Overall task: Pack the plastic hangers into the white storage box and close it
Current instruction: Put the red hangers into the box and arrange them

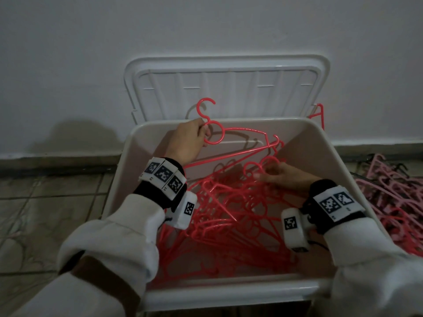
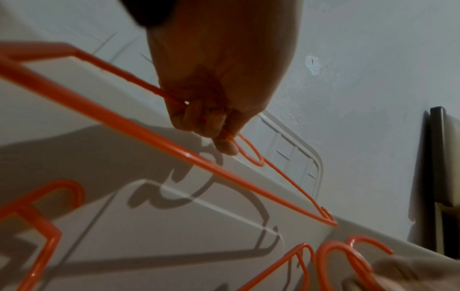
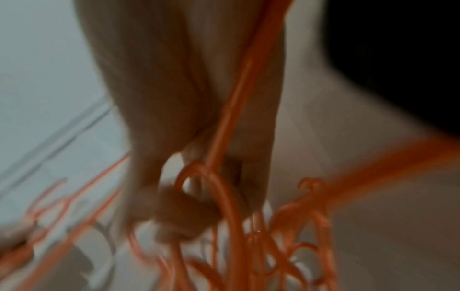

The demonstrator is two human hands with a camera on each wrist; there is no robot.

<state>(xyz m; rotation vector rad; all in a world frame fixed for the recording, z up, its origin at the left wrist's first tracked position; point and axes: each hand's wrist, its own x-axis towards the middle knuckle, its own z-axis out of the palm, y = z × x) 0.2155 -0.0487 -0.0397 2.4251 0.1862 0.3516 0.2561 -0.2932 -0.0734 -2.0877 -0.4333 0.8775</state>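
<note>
Hangers [image 1: 229, 216] of red plastic lie tangled inside the white storage box [image 1: 231, 291], which stands on the tiled floor [image 1: 45, 202] against the wall [image 1: 160, 26]. Its lid [image 1: 226, 88] stands open, leaning back on that wall. The left hand [image 1: 190, 140] reaches over the box's far-left corner and pinches one raised hanger [image 1: 215, 133] at the neck, just below its hook, fingers curled around the thin plastic. The right hand [image 1: 281, 177] sits lower, near the box's right side, fingers curled on hooks in the pile; its wrist view is blurred. A heap of pink hangers [image 1: 393, 202] lies on the floor beside the box's right edge.
</note>
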